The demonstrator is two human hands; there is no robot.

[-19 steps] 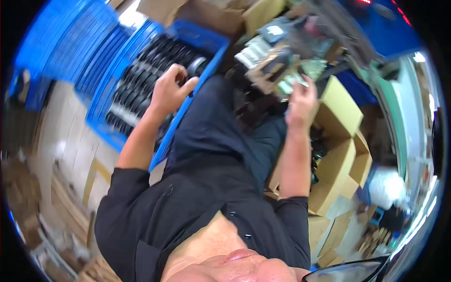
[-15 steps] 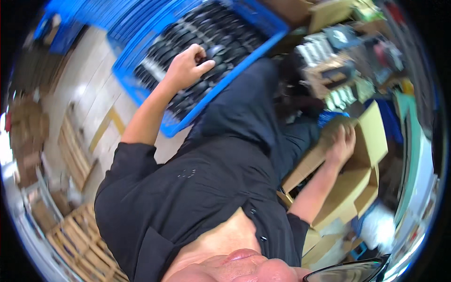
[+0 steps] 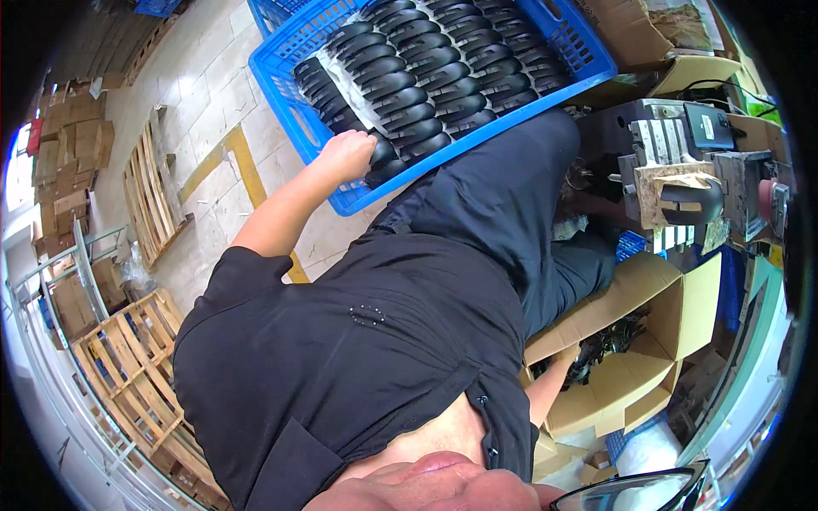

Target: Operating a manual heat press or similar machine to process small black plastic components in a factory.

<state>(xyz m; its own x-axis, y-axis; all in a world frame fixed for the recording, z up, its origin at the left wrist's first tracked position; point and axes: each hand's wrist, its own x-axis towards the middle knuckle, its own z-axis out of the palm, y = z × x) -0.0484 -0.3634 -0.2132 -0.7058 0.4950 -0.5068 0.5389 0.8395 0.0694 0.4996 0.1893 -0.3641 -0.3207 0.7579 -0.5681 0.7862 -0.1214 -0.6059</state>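
Left hand at the blue crate, right hand in the carton

A slatted wooden pallet lies at far left. The left hand, fingers curled in, sits at the crate's near left corner, against the black curved parts; whether it grips one, I cannot tell. Those parts stand in close rows inside the crate. The right hand reaches among dark pieces in the carton, its fingers hidden, so opening and hold cannot be told. Beyond, a slotted black piece rests on the machine.
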